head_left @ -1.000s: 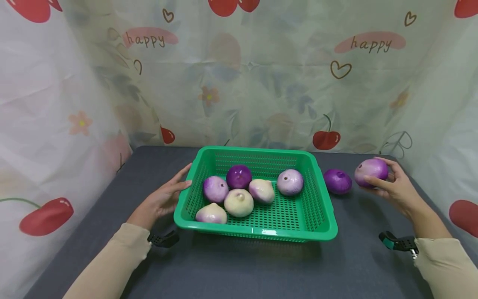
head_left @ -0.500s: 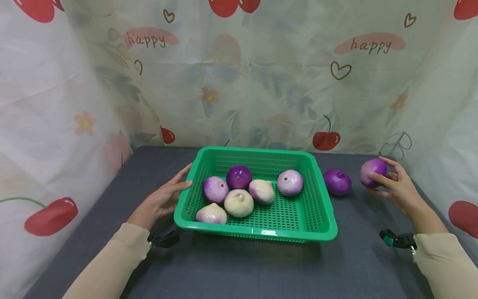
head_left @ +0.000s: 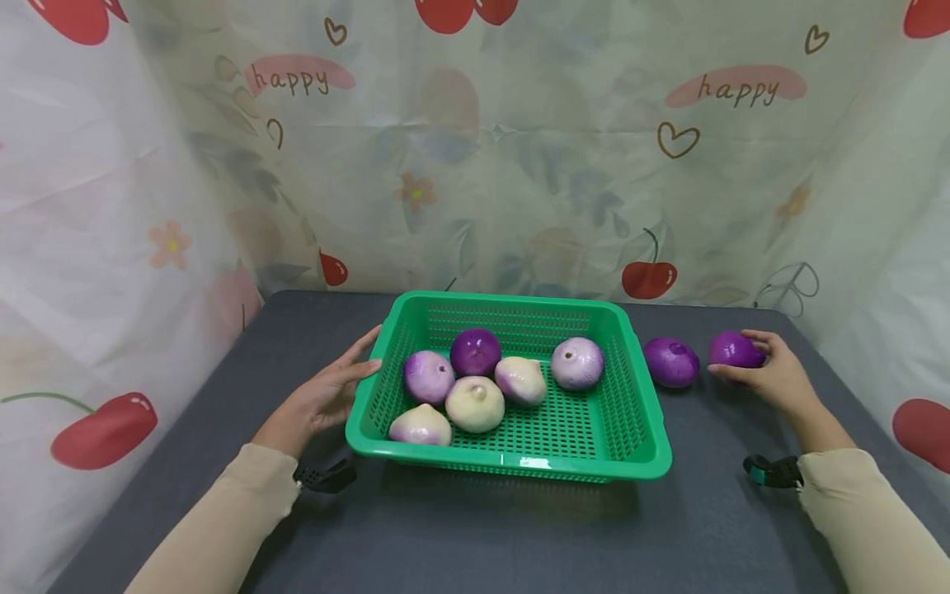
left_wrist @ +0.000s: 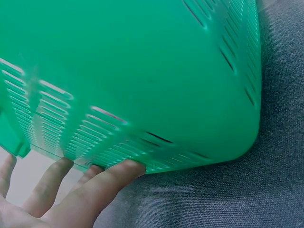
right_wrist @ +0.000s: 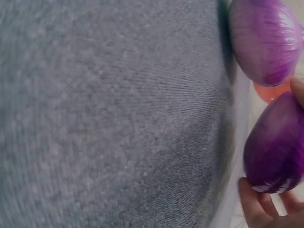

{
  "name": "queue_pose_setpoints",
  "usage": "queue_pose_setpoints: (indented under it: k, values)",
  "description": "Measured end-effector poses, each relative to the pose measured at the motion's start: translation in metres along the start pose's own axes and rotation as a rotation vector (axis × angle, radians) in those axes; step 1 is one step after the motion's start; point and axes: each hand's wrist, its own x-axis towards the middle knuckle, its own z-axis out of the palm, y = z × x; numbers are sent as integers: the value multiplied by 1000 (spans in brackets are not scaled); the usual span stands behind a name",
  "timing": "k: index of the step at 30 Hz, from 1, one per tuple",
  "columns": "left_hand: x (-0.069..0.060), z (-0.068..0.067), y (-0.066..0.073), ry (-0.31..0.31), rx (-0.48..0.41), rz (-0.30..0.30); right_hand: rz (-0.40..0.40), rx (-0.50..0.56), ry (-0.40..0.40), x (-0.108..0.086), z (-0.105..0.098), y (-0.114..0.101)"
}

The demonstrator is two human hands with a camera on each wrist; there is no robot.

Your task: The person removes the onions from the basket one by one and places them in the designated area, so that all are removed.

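On the right of the head view, my right hand (head_left: 779, 379) holds a purple onion (head_left: 733, 350) between thumb and fingers, at or just above the table. Another purple onion (head_left: 671, 363) lies close to its left, beside the basket. Both onions, the held onion (right_wrist: 275, 147) and the loose onion (right_wrist: 266, 40), show in the right wrist view. My left hand (head_left: 325, 396) touches the left side of a green plastic basket (head_left: 512, 472). In the left wrist view its extended fingers (left_wrist: 102, 187) rest against the slotted basket wall (left_wrist: 142, 71).
Several onions sit inside the basket, among them a white-and-purple onion (head_left: 475, 404) and a pale purple onion (head_left: 577, 363) on the right. The table (head_left: 475, 544) has a dark grey cloth. A printed curtain (head_left: 497, 181) stands behind and at the sides.
In my right hand the onion has turned from its paler side to a deep purple side and come down slightly. The left hand and basket have stayed in place.
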Motion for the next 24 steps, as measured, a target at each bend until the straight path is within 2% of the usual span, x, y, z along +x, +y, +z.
queue_pose_setpoints:
  k: [5, 24]
  values:
    - [1, -2, -2, 0, -1, 0, 1, -66, -11, 4, 3, 4]
    - [3, -4, -3, -1, 5, -1, -16, -105, -97, 7, 9, 8]
